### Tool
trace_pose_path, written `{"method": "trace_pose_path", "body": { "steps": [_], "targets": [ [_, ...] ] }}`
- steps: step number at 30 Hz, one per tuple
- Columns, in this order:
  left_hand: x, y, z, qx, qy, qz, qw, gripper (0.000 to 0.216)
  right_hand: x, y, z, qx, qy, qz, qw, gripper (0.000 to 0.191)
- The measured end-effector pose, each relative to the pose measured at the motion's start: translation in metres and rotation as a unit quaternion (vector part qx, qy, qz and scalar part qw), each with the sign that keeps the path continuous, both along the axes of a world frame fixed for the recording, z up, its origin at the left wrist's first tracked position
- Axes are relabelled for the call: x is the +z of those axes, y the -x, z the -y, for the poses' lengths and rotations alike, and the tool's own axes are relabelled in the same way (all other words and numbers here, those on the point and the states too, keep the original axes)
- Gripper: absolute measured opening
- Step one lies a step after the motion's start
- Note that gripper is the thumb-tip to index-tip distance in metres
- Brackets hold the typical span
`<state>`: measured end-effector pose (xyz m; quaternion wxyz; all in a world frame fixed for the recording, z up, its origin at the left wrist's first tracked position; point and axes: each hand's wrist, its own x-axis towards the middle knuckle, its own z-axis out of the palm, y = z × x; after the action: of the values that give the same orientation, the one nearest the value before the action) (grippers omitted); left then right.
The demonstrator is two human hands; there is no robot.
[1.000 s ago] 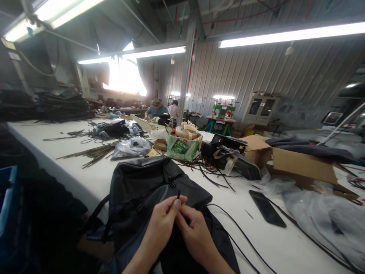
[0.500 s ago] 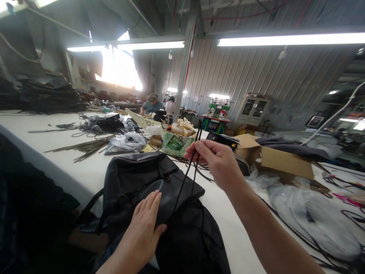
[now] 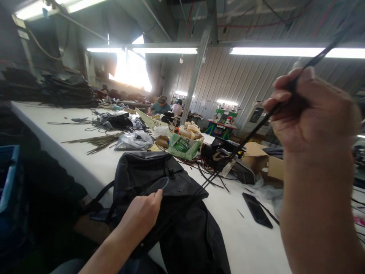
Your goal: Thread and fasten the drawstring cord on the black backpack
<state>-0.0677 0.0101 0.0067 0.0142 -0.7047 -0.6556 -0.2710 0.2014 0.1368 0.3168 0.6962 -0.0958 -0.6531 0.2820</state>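
A black backpack point(image 3: 148, 171) lies on the white table point(image 3: 85, 163) in front of me. My left hand point(image 3: 142, 211) rests on the bag's flap with its fingers curled over the fabric. My right hand point(image 3: 310, 110) is raised high and close to the camera, closed in a fist on a black cord point(image 3: 245, 139). The cord runs taut from that fist down to the backpack.
A black phone point(image 3: 256, 215) lies on the table to the right. Behind the bag stand a green box of tape rolls point(image 3: 184, 144), plastic bags, loose cords and cardboard boxes point(image 3: 273, 165). Stacked black material sits at the far left. Two people work at the back.
My right hand has pulled the cord up and to the right, nearer the camera, drawing it taut. My left hand went from flat on the bag to curled on the flap.
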Motion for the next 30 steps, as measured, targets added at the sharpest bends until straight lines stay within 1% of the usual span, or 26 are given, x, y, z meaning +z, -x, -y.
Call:
{"method": "trace_pose_path", "body": {
  "steps": [2, 4, 6, 7, 10, 12, 13, 15, 16, 17, 19, 21, 22, 23, 25, 26, 30],
  "targets": [
    [0.009, -0.006, 0.002, 0.003, 0.002, 0.035, 0.999, 0.031, 0.002, -0.004, 0.012, -0.007, 0.027, -0.029, 0.999, 0.027],
    [0.016, -0.013, 0.005, -0.002, -0.001, 0.074, 0.997, 0.025, 0.0, -0.007, 0.023, -0.034, 0.026, -0.009, 0.999, 0.023],
    [0.021, -0.019, 0.008, -0.008, -0.008, 0.128, 0.992, 0.03, -0.004, -0.009, 0.03, -0.056, 0.017, 0.006, 0.998, 0.019],
    [0.023, -0.021, 0.01, -0.011, -0.012, 0.158, 0.987, 0.032, -0.006, -0.009, 0.033, -0.057, 0.018, 0.003, 0.998, 0.02],
    [0.031, -0.023, 0.015, -0.027, -0.024, 0.25, 0.968, 0.036, -0.013, -0.011, 0.042, -0.033, 0.026, -0.02, 0.999, 0.032],
    [0.038, -0.024, 0.018, -0.045, -0.028, 0.322, 0.945, 0.041, -0.025, -0.009, 0.049, -0.014, 0.029, -0.031, 0.999, 0.036],
    [0.042, -0.025, 0.019, -0.056, -0.029, 0.361, 0.931, 0.045, -0.036, -0.007, 0.052, -0.002, 0.035, -0.005, 0.999, 0.034],
    [0.049, -0.027, 0.019, -0.078, -0.025, 0.433, 0.898, 0.052, -0.066, 0.002, 0.057, 0.037, 0.072, 0.115, 0.99, 0.028],
    [0.053, -0.028, 0.019, -0.089, -0.024, 0.464, 0.881, 0.055, -0.085, 0.009, 0.059, 0.066, 0.103, 0.219, 0.968, 0.03],
    [0.055, -0.031, 0.019, -0.1, -0.026, 0.492, 0.865, 0.058, -0.106, 0.016, 0.059, 0.096, 0.137, 0.288, 0.943, 0.036],
    [0.06, -0.036, 0.018, -0.126, -0.035, 0.528, 0.839, 0.062, -0.147, 0.033, 0.058, 0.127, 0.176, 0.354, 0.91, 0.043],
    [0.061, -0.041, 0.017, -0.154, -0.038, 0.536, 0.83, 0.06, -0.18, 0.048, 0.055, 0.129, 0.196, 0.378, 0.895, 0.047],
    [0.061, -0.043, 0.016, -0.167, -0.037, 0.532, 0.829, 0.057, -0.192, 0.054, 0.054, 0.129, 0.203, 0.382, 0.893, 0.048],
    [0.06, -0.044, 0.015, -0.174, -0.036, 0.528, 0.831, 0.054, -0.202, 0.058, 0.054, 0.128, 0.208, 0.381, 0.892, 0.049],
    [0.056, -0.044, 0.012, -0.172, -0.042, 0.531, 0.829, 0.049, -0.214, 0.064, 0.053, 0.129, 0.212, 0.382, 0.89, 0.05],
    [0.053, -0.043, 0.009, -0.164, -0.049, 0.544, 0.822, 0.048, -0.217, 0.065, 0.053, 0.129, 0.209, 0.386, 0.889, 0.05],
    [0.042, -0.037, -0.002, -0.123, -0.075, 0.614, 0.776, 0.047, -0.227, 0.068, 0.054, 0.136, 0.207, 0.404, 0.881, 0.051]
  ]
}}
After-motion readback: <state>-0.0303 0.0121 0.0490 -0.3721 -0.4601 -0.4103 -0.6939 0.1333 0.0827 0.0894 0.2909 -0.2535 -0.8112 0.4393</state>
